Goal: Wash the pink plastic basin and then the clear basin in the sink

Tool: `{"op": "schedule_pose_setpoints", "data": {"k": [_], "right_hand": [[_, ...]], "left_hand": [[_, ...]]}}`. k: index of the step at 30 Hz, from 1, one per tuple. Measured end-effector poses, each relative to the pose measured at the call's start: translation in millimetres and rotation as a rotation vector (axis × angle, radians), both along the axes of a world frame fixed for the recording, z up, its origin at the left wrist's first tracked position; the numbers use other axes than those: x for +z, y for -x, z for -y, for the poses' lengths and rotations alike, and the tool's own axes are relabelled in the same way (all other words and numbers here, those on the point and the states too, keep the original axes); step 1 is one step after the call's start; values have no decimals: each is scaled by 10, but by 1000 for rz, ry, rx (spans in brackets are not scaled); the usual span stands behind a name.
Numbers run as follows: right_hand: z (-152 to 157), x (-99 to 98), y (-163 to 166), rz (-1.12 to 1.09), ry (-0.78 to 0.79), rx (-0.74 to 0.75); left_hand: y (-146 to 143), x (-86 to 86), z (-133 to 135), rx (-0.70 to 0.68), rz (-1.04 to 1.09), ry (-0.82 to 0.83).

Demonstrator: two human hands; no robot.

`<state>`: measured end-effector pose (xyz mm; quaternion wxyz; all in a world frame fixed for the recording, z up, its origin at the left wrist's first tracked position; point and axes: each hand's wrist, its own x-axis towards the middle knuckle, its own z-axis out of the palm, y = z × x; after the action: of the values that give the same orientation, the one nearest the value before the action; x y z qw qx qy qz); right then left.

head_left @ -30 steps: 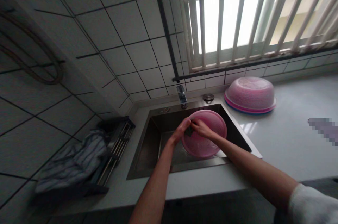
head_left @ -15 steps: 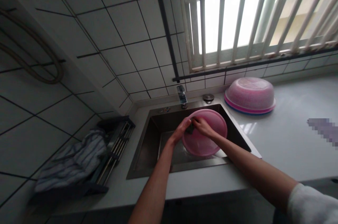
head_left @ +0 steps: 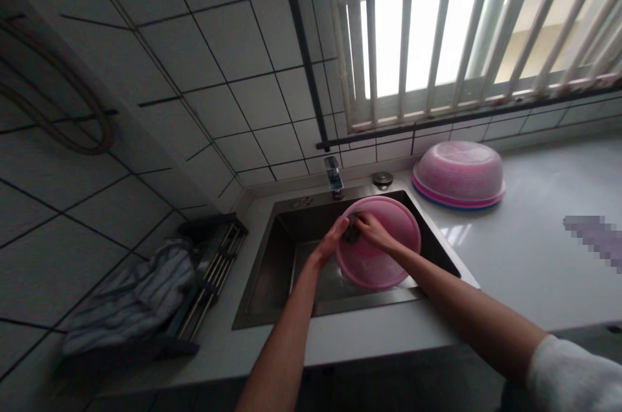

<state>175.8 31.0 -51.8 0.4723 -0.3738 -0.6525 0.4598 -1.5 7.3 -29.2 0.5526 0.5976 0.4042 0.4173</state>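
Note:
A pink plastic colander is held tilted over the steel sink, its open side toward me. My left hand is closed on its left rim, thumb at the edge. My right hand reaches over the inside, fingers bent around a small dark greyish-green scrubbing cloth pressed near the upper left rim. The cloth's exact kind is hard to make out, and the fingers hide part of it.
Behind the sink stand a faucet and a round metal drain plug. Upside-down colanders lie stacked on the right counter. At left, a striped cloth rests on a dark rack. A barred window rises behind.
The colander has turned slightly in my hands, and its upper edge sits a little higher. My right hand and the dark cloth have shifted slightly along the rim. My left hand keeps its grip.

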Motion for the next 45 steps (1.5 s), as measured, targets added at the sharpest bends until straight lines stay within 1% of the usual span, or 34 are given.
{"op": "schedule_pose_setpoints", "data": {"k": [3, 4, 5, 6, 7, 10, 11, 12, 13, 14, 17, 18, 19, 20, 24, 25, 26, 27, 30, 31, 32, 33, 37, 39, 40, 41, 44, 45], "right_hand": [[96, -54, 82, 100, 55, 262], [124, -66, 103, 132, 65, 321], [137, -68, 110, 149, 66, 338], [134, -59, 102, 148, 59, 313], [117, -41, 79, 131, 47, 254], [33, 36, -11, 51, 11, 18], [20, 53, -24, 34, 2, -31], [22, 60, -20, 28, -4, -45], [40, 56, 0, 33, -6, -19], [69, 43, 34, 48, -1, 43], [159, -14, 132, 110, 30, 267], [163, -24, 139, 112, 35, 293], [147, -23, 125, 94, 35, 279], [113, -13, 92, 61, 31, 228], [-63, 58, -81, -92, 20, -99], [-74, 61, -90, -103, 17, -136], [-64, 53, -74, -97, 14, -129], [-34, 35, -36, -74, 12, -78], [100, -44, 118, 39, 35, 197], [128, -61, 150, 61, 48, 259], [134, -67, 158, 62, 58, 275], [119, -60, 142, 43, 61, 249], [-45, 36, -40, -100, 54, -46], [-68, 58, -68, -127, 60, -118], [-48, 51, -47, -124, 64, -105], [-12, 35, -8, -111, 70, -59], [118, -26, 127, -41, 92, 166], [139, -34, 147, -30, 94, 211]], "left_hand": [[26, 3, 5, 8, -69, -15], [35, 3, 4, 4, -84, -15], [41, 4, 3, -6, -90, -16], [42, 5, 0, -14, -86, -19], [39, 5, -4, -20, -74, -27], [19, 7, -11, -21, -35, -46], [14, 9, -10, -16, -26, -44], [12, 11, -8, -11, -21, -41], [13, 15, -4, -7, -21, -39], [18, 19, 2, -1, -24, -36], [36, 31, 18, 5, -48, -22], [37, 35, 22, 7, -49, -14], [34, 38, 26, 10, -40, -6], [27, 40, 28, 13, -23, 2], [-15, 34, 27, 2, 44, 52], [-20, 28, 25, 1, 45, 55], [-18, 21, 22, 5, 39, 49], [-11, 14, 19, 15, 29, 37], [26, -2, 12, 31, -6, 17], [36, -3, 11, 30, -13, 18], [40, -2, 11, 30, -16, 20], [37, 1, 12, 30, -13, 24], [-15, 4, 19, 12, 52, 73], [-29, -14, 20, -8, 84, 115], [-27, -29, 20, -8, 88, 139], [-17, -46, 19, -2, 82, 169], [26, -92, 13, 19, 46, 280], [36, -102, 8, 25, 43, 301]]}}
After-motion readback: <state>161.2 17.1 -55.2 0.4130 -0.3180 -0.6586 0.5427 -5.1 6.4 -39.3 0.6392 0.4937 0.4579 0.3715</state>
